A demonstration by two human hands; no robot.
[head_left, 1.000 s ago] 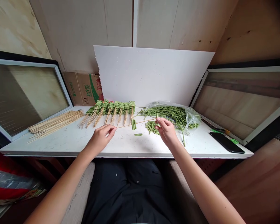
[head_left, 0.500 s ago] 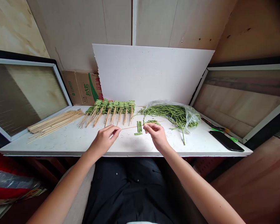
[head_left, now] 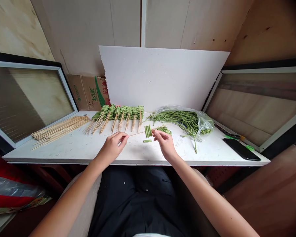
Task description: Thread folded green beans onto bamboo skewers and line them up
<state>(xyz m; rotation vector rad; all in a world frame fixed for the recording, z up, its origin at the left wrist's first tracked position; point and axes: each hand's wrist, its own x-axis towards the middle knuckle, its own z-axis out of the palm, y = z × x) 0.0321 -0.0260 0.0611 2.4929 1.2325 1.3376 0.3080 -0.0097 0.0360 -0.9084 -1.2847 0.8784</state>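
Observation:
My left hand [head_left: 113, 144] pinches the lower end of a thin wooden skewer [head_left: 136, 134], which runs to the right just above the table. Several short green bean pieces [head_left: 148, 131] sit side by side across its far end, threaded on it. The closed fingertips of my right hand [head_left: 163, 140] press against the rightmost piece; they partly hide it and the skewer's tip. Below these, a loose bean piece [head_left: 147, 141] lies on the table. Behind my right hand is a small pile of cut beans [head_left: 164, 129].
Bare skewers [head_left: 60, 129] lie in a heap at left. Finished bean skewers [head_left: 123, 113] are stacked at the back by a cardboard box [head_left: 87, 92]. Long beans [head_left: 182, 118] spill from a clear plastic bag [head_left: 204, 122]. A black phone [head_left: 241, 149] lies at the right edge.
The bean piece in my right hand has come in against the others on the skewer, and the row is now closer together. My left hand has stayed almost in place.

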